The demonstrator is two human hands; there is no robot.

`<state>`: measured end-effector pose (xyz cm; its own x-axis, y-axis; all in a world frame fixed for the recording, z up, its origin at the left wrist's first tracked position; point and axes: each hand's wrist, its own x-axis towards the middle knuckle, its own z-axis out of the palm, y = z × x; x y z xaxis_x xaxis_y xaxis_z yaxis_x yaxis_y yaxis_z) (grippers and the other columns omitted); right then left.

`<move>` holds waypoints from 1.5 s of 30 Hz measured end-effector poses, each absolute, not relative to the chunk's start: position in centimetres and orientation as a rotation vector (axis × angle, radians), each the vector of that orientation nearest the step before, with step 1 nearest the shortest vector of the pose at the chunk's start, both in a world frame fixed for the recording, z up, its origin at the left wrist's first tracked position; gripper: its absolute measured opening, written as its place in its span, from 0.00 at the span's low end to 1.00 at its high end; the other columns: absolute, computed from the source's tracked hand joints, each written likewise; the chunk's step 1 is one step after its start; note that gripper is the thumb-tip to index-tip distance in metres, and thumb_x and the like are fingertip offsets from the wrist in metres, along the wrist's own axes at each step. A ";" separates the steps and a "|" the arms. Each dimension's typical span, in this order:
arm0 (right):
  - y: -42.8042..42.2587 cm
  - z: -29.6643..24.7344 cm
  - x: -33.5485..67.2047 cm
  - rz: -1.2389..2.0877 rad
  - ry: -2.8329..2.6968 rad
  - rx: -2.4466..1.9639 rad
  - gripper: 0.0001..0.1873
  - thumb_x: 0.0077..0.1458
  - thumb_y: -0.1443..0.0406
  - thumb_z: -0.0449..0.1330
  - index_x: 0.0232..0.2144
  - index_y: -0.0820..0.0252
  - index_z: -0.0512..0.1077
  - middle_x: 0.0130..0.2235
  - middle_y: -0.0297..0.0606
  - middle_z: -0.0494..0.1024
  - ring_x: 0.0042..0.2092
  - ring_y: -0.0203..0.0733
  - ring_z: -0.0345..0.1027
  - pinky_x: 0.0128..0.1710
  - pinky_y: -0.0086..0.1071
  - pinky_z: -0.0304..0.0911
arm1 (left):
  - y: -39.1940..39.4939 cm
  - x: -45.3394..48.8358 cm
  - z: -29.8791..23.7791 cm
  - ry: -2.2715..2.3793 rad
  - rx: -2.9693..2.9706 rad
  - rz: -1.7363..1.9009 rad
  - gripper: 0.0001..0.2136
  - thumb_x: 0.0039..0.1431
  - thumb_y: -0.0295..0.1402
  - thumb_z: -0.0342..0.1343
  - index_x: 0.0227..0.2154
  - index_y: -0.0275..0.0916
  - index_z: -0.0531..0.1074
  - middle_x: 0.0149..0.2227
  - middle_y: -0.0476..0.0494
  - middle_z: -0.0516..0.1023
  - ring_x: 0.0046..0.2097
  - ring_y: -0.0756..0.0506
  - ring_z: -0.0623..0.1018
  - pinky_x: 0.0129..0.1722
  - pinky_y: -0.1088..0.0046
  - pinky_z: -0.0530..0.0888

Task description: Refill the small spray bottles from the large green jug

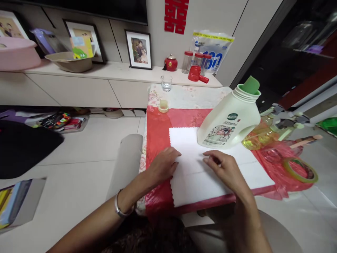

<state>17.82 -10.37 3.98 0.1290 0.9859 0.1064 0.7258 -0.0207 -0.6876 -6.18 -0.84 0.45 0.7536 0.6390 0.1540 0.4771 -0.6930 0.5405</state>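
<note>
A white cloth (192, 182) with a scalloped edge lies flat on the red-covered table. At its left edge my left hand (165, 161) rests loosely bent, thumb and index finger apart. My right hand (222, 163) hovers or rests lightly over the cloth's middle; its fingers are curved, with a small gap between thumb and index and nothing seen in them. A large pale green detergent bottle (226, 119) with a green spout stands uncapped on the cloth's far edge, just beyond my right hand. A pale cap (163, 106) sits on the red cover to the left.
A clear glass (166, 83) stands at the table's far end. Spray bottles (265, 130) and a roll of tape (300, 170) crowd the right side. Behind, a ledge (116, 70) holds picture frames, a bowl (70, 63) and jars. A grey stool (126, 161) stands left.
</note>
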 end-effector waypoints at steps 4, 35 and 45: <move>-11.1 3.2 19.6 0.826 -1.697 -1.817 0.13 0.58 0.55 0.60 0.36 0.59 0.76 0.28 0.31 0.71 0.30 0.33 0.63 0.30 0.25 0.57 | -1.6 -6.1 0.3 0.874 2.592 0.370 0.13 0.60 0.22 0.49 0.45 0.37 0.72 0.48 0.38 0.75 0.48 0.39 0.73 0.48 0.57 0.73; -11.3 2.3 20.1 1.066 -1.432 -1.654 0.26 0.54 0.46 0.63 0.43 0.62 0.77 0.30 0.36 0.71 0.32 0.34 0.63 0.30 0.26 0.59 | -5.0 -4.6 0.5 1.057 2.759 0.117 0.37 0.63 0.55 0.49 0.63 0.26 0.59 0.67 0.22 0.60 0.69 0.30 0.58 0.66 0.50 0.56; -11.0 3.0 17.8 0.628 -1.324 -1.643 0.20 0.58 0.50 0.61 0.43 0.58 0.77 0.24 0.31 0.62 0.27 0.31 0.56 0.28 0.26 0.55 | -4.4 -4.9 4.4 1.091 2.701 0.382 0.22 0.66 0.30 0.47 0.62 0.33 0.58 0.53 0.32 0.75 0.54 0.34 0.74 0.53 0.51 0.68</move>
<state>17.78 -11.03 3.01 0.2957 0.9439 0.1471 0.4834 -0.0150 -0.8753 -4.91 -4.37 4.39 0.6939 0.7018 0.1615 0.6493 -0.7067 0.2813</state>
